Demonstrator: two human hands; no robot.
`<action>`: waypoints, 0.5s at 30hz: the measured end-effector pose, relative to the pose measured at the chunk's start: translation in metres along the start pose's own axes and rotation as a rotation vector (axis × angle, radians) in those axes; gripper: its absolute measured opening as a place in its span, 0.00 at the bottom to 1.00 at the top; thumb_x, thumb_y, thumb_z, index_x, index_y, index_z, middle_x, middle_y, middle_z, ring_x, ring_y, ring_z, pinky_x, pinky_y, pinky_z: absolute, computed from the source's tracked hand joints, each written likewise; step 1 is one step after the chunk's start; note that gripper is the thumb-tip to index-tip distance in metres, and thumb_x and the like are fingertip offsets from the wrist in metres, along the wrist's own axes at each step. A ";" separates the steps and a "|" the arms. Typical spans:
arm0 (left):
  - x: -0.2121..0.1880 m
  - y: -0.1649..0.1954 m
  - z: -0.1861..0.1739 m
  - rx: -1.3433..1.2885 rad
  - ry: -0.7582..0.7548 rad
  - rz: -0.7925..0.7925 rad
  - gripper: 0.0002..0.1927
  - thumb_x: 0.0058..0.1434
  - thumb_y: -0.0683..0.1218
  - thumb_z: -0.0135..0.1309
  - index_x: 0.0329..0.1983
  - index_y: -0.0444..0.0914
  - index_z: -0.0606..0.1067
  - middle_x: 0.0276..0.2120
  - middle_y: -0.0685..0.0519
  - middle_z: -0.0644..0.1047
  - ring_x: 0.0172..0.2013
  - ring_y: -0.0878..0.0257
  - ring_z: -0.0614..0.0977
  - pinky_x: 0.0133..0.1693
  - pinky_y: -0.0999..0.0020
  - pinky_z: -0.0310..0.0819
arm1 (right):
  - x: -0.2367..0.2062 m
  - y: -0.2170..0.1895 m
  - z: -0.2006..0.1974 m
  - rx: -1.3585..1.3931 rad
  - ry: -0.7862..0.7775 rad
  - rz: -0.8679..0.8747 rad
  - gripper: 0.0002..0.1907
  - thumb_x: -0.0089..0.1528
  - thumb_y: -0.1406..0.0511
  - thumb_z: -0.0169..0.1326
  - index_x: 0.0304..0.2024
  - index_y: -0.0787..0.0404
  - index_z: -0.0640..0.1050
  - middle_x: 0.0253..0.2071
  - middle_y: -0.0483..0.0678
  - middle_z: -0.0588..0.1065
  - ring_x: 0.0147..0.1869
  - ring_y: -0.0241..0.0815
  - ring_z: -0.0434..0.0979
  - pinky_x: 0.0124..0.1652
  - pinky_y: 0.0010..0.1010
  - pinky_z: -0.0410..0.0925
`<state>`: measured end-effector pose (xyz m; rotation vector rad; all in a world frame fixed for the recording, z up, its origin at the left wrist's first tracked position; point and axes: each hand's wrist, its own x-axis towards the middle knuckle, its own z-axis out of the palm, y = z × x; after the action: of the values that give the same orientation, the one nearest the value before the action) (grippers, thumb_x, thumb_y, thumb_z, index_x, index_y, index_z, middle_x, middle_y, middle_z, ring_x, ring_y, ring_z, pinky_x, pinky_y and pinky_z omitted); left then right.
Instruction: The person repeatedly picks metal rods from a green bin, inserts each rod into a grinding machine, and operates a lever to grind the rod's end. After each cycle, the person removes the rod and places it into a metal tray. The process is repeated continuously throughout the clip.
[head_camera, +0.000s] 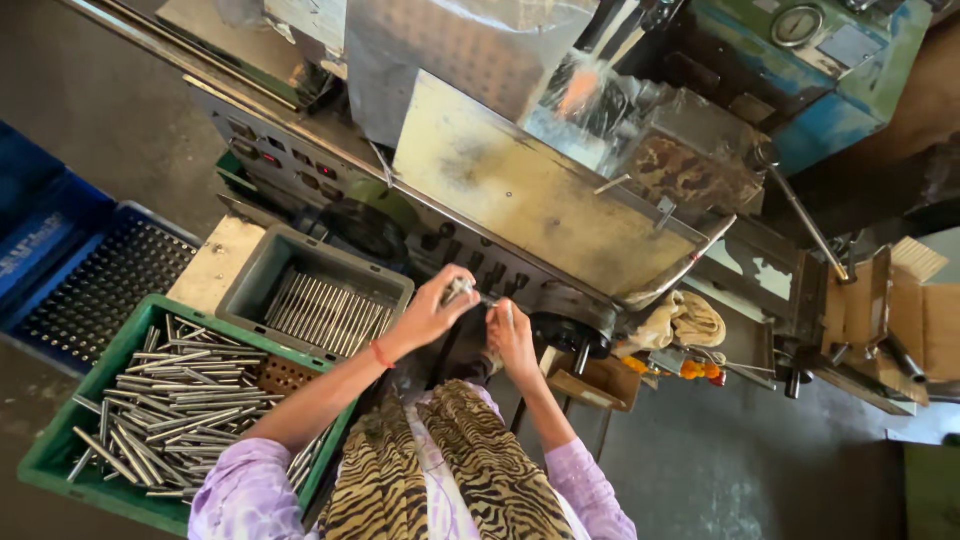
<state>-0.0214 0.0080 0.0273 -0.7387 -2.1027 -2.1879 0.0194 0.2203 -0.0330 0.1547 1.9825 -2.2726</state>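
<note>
A worn metal machine (540, 190), its flat tan cover plate scuffed and stained, fills the upper frame, with a blue-green housing and round gauge (797, 25) at its far right end. Right of the machine stands an open brown cardboard box (905, 310). Left of the machine sits a blue plastic crate (60, 260) with a perforated floor. Below the machine's left end, a green plastic crate (60, 450) holds a loose heap of bright steel rods (170, 400), lying crisscross. Between that crate and the machine, a grey tray (250, 280) carries more rods laid side by side in a neat row. A crumpled tan rag (680, 320) rests just under the machine's right edge. In front of the machine's dark control strip, a person in lilac sleeves and a tiger-striped scarf works. The left hand (430, 312), a red thread at its wrist, is closed around a small metal part (460, 290), short and grey. The right hand (512, 335) pinches a thin pin (488, 300) just beside that part, fingers together.
</note>
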 end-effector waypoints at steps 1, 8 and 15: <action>0.005 -0.001 0.003 -0.166 -0.010 -0.215 0.11 0.72 0.51 0.59 0.51 0.42 0.73 0.29 0.58 0.73 0.24 0.72 0.71 0.24 0.72 0.62 | -0.001 0.003 -0.001 -0.263 0.037 -0.206 0.23 0.78 0.51 0.44 0.36 0.60 0.72 0.24 0.38 0.63 0.26 0.31 0.58 0.25 0.28 0.54; 0.012 0.020 0.007 -0.519 -0.104 -0.826 0.11 0.62 0.49 0.60 0.43 0.43 0.72 0.18 0.62 0.60 0.15 0.72 0.57 0.17 0.75 0.45 | 0.010 -0.016 -0.002 -0.803 0.148 -0.821 0.16 0.73 0.56 0.47 0.40 0.63 0.73 0.24 0.56 0.71 0.25 0.58 0.73 0.27 0.42 0.66; 0.002 0.058 0.029 -0.197 0.108 -0.249 0.12 0.63 0.42 0.62 0.47 0.41 0.72 0.29 0.64 0.65 0.27 0.76 0.64 0.27 0.79 0.57 | -0.005 -0.048 -0.001 -0.836 0.174 -0.907 0.20 0.73 0.51 0.45 0.41 0.61 0.75 0.24 0.56 0.71 0.27 0.60 0.74 0.28 0.44 0.65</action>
<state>0.0049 0.0309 0.0819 -0.3705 -2.0442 -2.5261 0.0167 0.2275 0.0147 -0.7868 3.3629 -1.4789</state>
